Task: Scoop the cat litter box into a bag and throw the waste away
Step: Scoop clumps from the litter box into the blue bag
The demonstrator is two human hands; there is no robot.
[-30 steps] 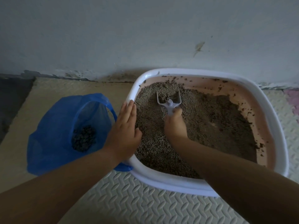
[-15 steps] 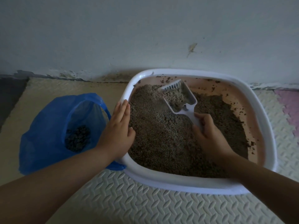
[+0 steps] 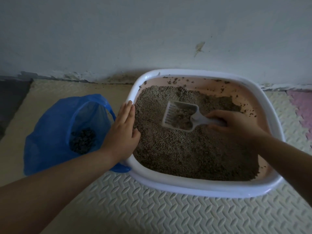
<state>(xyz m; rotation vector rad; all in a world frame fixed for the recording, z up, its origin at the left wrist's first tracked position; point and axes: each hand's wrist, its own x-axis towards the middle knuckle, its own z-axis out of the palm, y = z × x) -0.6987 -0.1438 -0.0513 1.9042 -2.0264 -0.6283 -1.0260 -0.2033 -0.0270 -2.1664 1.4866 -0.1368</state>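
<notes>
Now out of the far 12 o'clock end with the scoop [image 3: 194, 118], held about level mid-box, slotted mouth aimed at 9 o'clock, toward the bag [image 3: 50, 132]. Gripped at the handle by the right hand [image 3: 231, 124], fingers curled round it. Carrying a small load of litter [image 3: 181, 118], probably mid-sift. Versus half a second back: swung away from the far wall and turned left. Nothing new for the left hand [image 3: 121, 130]: flat and relaxed on the box [image 3: 202, 189] rim at 9 o'clock, gripping nothing. Just outside that rim, the bag, mouth open, dark waste [image 3: 82, 140] already inside. Looks close to another dump.
</notes>
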